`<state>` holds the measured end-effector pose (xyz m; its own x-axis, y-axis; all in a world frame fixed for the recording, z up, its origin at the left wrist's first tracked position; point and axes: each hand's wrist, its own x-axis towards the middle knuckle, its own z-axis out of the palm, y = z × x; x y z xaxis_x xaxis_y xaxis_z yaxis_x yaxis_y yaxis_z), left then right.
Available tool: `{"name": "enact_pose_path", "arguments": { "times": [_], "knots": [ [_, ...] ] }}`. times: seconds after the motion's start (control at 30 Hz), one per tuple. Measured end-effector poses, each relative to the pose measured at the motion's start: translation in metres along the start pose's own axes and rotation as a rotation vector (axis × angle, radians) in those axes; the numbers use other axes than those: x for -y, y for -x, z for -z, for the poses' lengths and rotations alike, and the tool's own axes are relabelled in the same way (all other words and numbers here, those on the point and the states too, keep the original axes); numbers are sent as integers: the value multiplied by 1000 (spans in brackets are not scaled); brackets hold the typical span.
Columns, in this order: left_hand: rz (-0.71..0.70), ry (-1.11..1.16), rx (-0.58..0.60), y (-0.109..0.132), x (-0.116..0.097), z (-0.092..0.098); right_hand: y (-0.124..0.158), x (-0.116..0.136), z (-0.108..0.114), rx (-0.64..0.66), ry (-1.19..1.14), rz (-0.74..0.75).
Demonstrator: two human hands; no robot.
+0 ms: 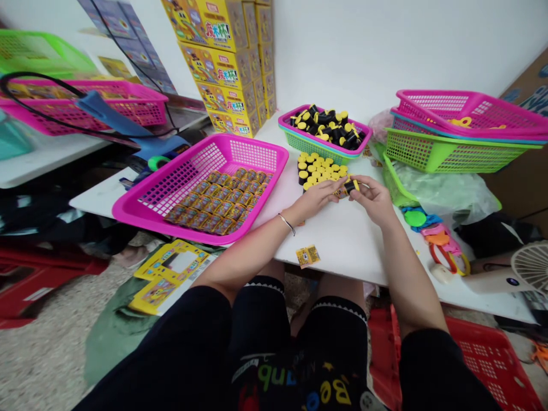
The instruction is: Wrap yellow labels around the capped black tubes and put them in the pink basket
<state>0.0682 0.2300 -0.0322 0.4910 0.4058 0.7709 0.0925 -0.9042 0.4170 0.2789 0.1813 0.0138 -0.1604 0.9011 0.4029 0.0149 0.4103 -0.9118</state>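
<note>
Over the white table, my right hand (371, 197) pinches a small black cup with a yellow lid (351, 186) between thumb and fingers. My left hand (317, 197) comes in from the left, its fingers closed against a printed wrapper (341, 192) at the same cup. Just behind my hands stands a cluster of black cups with yellow lids (319, 170). To the left, a pink basket (141, 197) holds rows of wrapped cups (218, 202). A loose printed wrapper (307, 256) lies near the table's front edge.
A pink basket (283, 121) of loose black cups stands behind the cluster. Stacked yellow boxes (226, 71) rise at the back left. Pink and green baskets (462, 151) are piled at the right, with a small fan (531, 267) nearer. A blue tape dispenser (115, 121) sits left.
</note>
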Motion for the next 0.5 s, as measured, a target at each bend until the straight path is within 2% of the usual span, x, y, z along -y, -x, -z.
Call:
{"name": "enact_pose_path", "arguments": {
  "times": [0.13,0.23,0.33,0.5],
  "knots": [
    [46,2,7,-3,-7,-1,2,7,3,74,28,10],
    [112,65,-21,-1,-9,-4,3,7,6,93,65,-53],
    [126,67,-18,2,-8,-6,2,3,7,56,79,-125],
    [23,12,-63,2,-4,-6,0,1,3,-34,50,-203]
  ]
}}
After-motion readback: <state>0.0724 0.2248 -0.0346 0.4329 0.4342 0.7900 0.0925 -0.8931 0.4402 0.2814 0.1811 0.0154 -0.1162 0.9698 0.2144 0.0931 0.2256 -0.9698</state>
